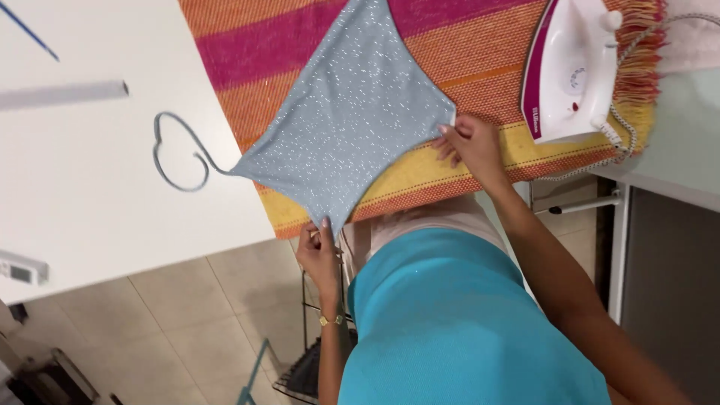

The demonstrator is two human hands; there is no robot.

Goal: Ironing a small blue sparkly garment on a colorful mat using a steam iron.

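ITEM 1: grey-blue glitter cloth [345, 120], diamond-shaped as it lies, spread flat on striped blanket [465, 52] (pink/orange/yellow, fringed at far edge). Thin strap [180, 154] of same fabric runs off its 9 o'clock corner and curls in a loop on white table [97, 210]

ITEM 2: left hand [319, 251], gold bracelet at wrist. Fingers closed, pinching cloth's 6 o'clock corner at blanket edge

ITEM 3: right hand [472, 146]. Fingers curled shut on cloth's 3 o'clock corner, thumb side hidden under the fabric

STEP IN HAND (judged): cloth pulled taut betw. two corners to smooth it; surface looks nearly crease-free. Pressing not begun

NEXT MOVE NEEDS (judged): even tension from both hands so weave doesn't skew; one hand would have to let go to take the iron; strap to be kept out of the way

ITEM 4: iron [570, 67], white w/ magenta trim, at 2 o'clock from cloth, on blanket near fringe, apart from cloth. Braided cord [630, 127] trails off at its 4 o'clock. Untouched

CONTAINERS: wire basket [300, 379] on tile floor, at 6 o'clock below left forearm; mostly hidden, contents can't tell. No other container seen

MISC: small white device [22, 270] at table's 8 o'clock edge; grey strip [60, 95] and thin blue rod [30, 30] at 10 o'clock on table
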